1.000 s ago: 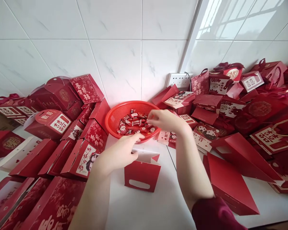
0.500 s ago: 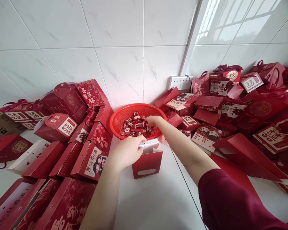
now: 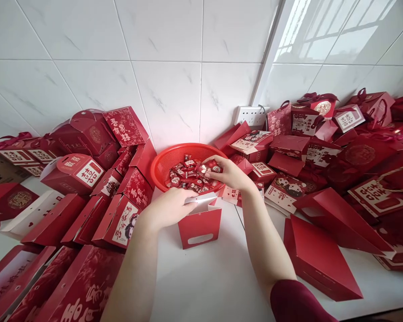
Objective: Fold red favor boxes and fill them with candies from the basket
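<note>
Here's the white table (image 3: 204, 281), and the red basket (image 3: 169, 156) sits right on it! Just in front of the basket stands an open red box (image 3: 201, 223); left of the basket, rows of red cartons (image 3: 82, 219) crowd in; right of it, a jumbled heap of printed boxes (image 3: 289, 185) spreads.

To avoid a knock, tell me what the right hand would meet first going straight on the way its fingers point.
The right hand would most likely meet the loose candies in the red basket; how far above them it sits is hard to judge.
</note>
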Action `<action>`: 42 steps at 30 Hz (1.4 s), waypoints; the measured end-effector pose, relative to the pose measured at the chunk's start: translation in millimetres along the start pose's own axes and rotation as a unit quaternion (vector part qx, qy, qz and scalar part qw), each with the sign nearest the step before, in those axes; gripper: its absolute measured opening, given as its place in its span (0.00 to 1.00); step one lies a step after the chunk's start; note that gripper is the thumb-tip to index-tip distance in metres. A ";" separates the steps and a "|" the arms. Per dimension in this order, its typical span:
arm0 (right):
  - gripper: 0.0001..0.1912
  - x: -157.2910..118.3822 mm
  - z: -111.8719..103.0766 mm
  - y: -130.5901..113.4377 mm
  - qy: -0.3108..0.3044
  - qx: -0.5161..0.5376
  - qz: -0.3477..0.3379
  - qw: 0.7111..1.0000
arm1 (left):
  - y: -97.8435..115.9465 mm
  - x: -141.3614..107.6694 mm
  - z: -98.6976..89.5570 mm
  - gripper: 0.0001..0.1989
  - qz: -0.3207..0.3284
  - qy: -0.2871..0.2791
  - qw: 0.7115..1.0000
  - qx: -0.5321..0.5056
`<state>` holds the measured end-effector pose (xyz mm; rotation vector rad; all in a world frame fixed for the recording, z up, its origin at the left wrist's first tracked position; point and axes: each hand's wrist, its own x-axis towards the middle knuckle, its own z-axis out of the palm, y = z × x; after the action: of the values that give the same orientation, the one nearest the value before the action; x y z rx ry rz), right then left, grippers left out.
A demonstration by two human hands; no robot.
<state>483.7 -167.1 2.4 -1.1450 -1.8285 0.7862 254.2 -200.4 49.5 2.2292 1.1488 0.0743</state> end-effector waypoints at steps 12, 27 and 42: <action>0.17 -45.1 -10.6 -58.7 -0.114 0.006 -0.026 0.993 | -1.6 5.5 -2.7 0.18 0.005 -0.035 0.999 -0.026; 0.09 -51.1 -2.1 -67.9 -0.115 -0.189 -0.027 0.975 | -2.1 5.4 -6.6 0.19 0.016 -0.094 0.993 -0.072; 0.11 -50.8 -1.5 -67.8 -0.102 -0.182 -0.041 0.977 | 0.6 3.4 -5.6 0.22 0.006 -0.079 0.995 -0.055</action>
<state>470.3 -240.1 43.3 -1.2424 -2.2431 0.5488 254.9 -195.3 53.6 2.1052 1.0210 -0.0335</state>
